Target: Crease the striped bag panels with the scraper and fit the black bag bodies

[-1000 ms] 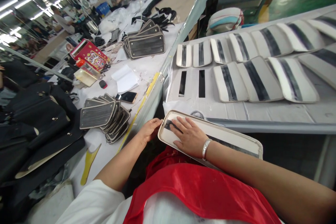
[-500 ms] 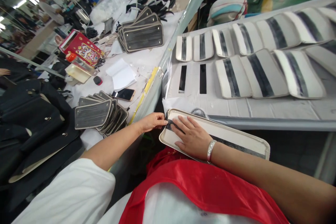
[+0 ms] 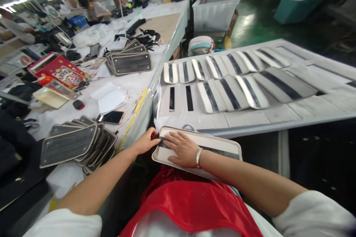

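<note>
A long white panel [image 3: 222,147] with a dark strip down its middle lies across my lap, over a red apron [image 3: 191,200]. My right hand [image 3: 182,149] rests flat on the panel's left part, fingers spread, a silver bracelet at the wrist. At the panel's left end, my left hand [image 3: 146,141] pinches the end of the dark strip [image 3: 162,141] between its fingertips.
Several finished white panels with dark strips [image 3: 222,90] lie in rows on the grey board [image 3: 278,114] ahead. On the left table are two stacks of grey panels [image 3: 75,144] [image 3: 130,61], a phone [image 3: 111,117], papers [image 3: 108,98], a red box [image 3: 59,72]. Other people work at the far end.
My left hand moved from beside the panel's end onto it and pinched the strip's end. The view lifted, showing more of the room. My right hand stayed flat on the panel.
</note>
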### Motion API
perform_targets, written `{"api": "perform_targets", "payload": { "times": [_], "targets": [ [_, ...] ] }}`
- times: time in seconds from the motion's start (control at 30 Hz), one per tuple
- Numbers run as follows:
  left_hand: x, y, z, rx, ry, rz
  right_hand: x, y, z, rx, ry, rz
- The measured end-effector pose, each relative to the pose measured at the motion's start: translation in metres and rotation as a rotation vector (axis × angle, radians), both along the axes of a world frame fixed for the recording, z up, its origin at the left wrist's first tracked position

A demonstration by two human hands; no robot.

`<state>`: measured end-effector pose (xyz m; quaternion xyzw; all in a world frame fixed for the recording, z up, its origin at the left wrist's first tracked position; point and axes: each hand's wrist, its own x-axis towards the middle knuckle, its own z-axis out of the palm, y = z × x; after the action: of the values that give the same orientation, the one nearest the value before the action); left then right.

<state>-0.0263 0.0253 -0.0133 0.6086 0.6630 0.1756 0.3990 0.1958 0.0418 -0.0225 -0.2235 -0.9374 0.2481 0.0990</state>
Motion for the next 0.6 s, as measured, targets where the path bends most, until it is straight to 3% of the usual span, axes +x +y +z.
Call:
{"api": "perform_targets", "payload": {
  "times": [0.13,0.27,0.33,0.4,0.47,0.53,0.6],
  "targets": [
    [0.006,-0.005,-0.002,-0.038,-0.050,0.053,0.005,0.008,-0.002,-0.279,0.201,-0.104],
    [0.010,-0.007,-0.001,-0.040,0.009,0.069,0.012,0.013,0.007,-0.659,0.603,-0.467],
    [0.011,-0.005,0.001,-0.035,0.057,0.053,0.024,0.013,0.019,-0.753,0.717,-0.546],
    [0.010,-0.003,0.004,-0.021,0.121,0.020,0.049,0.011,0.031,-0.737,0.762,-0.538],
    [0.010,-0.003,0.008,0.014,0.219,-0.034,0.085,0.010,0.035,-0.621,0.771,-0.612],
    [0.015,-0.005,0.012,0.098,0.361,-0.112,0.126,0.007,0.024,-0.445,0.713,-0.826],
    [0.029,-0.010,0.015,0.263,0.537,-0.200,0.160,-0.001,0.002,-0.364,0.591,-1.139]
  ]
}}
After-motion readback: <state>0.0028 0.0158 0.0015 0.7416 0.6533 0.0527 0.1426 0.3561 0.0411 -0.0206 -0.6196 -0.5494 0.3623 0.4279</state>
